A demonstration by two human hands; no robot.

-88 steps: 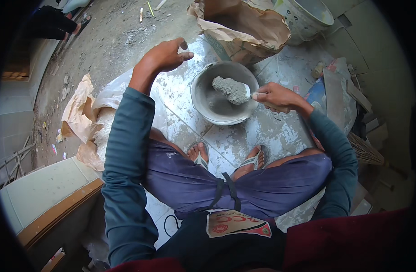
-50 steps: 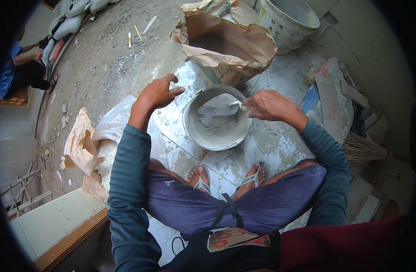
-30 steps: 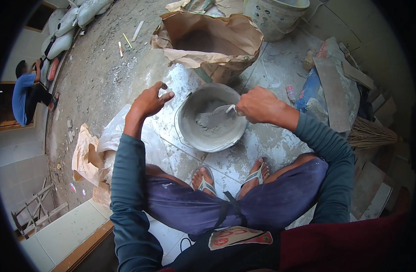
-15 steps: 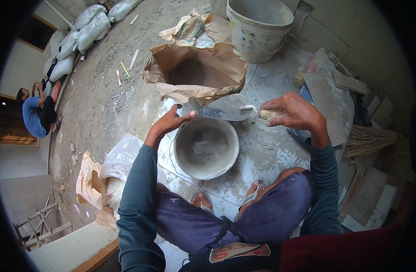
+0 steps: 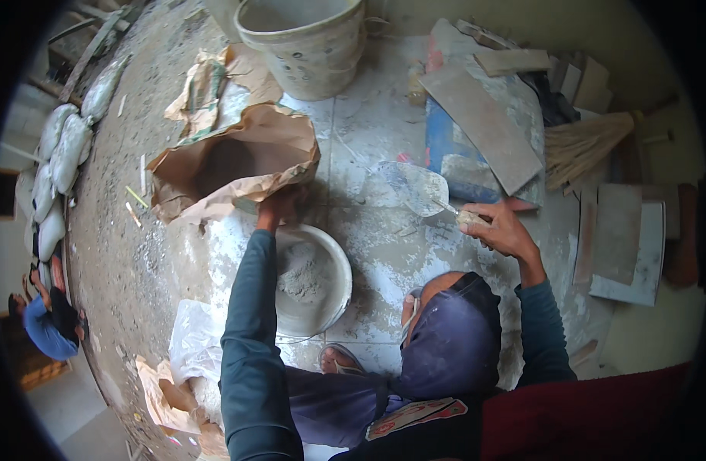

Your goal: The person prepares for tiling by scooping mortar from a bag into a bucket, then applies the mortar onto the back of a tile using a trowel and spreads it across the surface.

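My right hand is closed round the handle of a trowel, held out to the right above the floor. Grey residue coats its broad blade. My left hand reaches to the near right edge of an open brown paper bag with grey powder inside. Its fingers are in shadow against the bag, so their grip is unclear. Just below that hand stands a round bucket, partly covered by my left forearm. A heap of grey powder lies in it.
A large pale bucket stands beyond the bag. Boards and a twig broom lie right. Torn paper and a plastic bag are at left. White sacks line the far left, near a seated person in blue.
The view has turned right. My left hand has gone from beside the bucket's rim to the paper bag's edge. The trowel has moved away from over the bucket to the right.
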